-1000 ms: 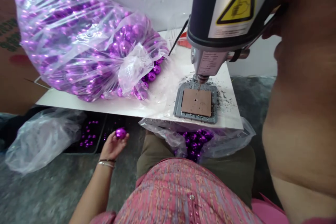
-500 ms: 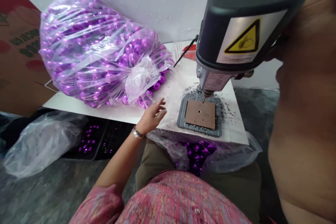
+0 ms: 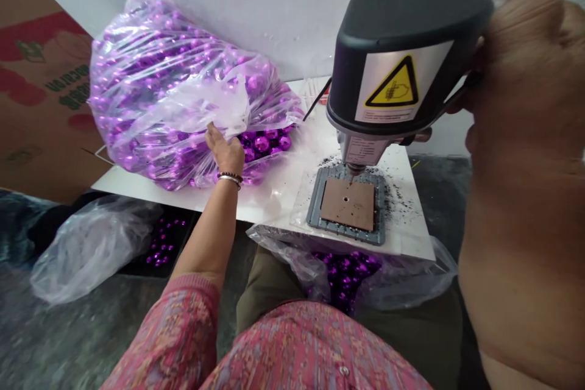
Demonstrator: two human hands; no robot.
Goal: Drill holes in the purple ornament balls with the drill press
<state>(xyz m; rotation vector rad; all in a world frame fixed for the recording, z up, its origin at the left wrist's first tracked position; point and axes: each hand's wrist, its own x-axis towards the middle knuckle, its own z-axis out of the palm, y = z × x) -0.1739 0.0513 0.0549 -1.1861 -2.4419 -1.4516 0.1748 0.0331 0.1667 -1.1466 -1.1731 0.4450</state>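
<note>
My left hand [image 3: 227, 152] pinches the loose edge of a big clear plastic bag [image 3: 183, 100] and lifts it back. Purple mirrored balls [image 3: 262, 144] show at the bag's mouth, just beyond the fingers. On the right, my right hand [image 3: 525, 55] looms close to the camera, closed at the side of a black bench drill press [image 3: 411, 30]. It seems to grip the press's lever, though most of its fingers are hidden. Under the drill bit, a brown square block [image 3: 348, 202] with a small hole lies on the grey base [image 3: 315, 213]; no ball sits on it.
Dark shavings [image 3: 397, 195] lie around the base on the white table [image 3: 274, 204]. A cardboard box [image 3: 41, 103] stands at left. Below the table edge hangs an open plastic bag with more purple balls [image 3: 347, 274]. Another plastic bag [image 3: 91, 250] is at lower left.
My left hand has moved left and up from over the table to the bag and taken hold of its edge. The bag's mouth is now wider and more balls show.
</note>
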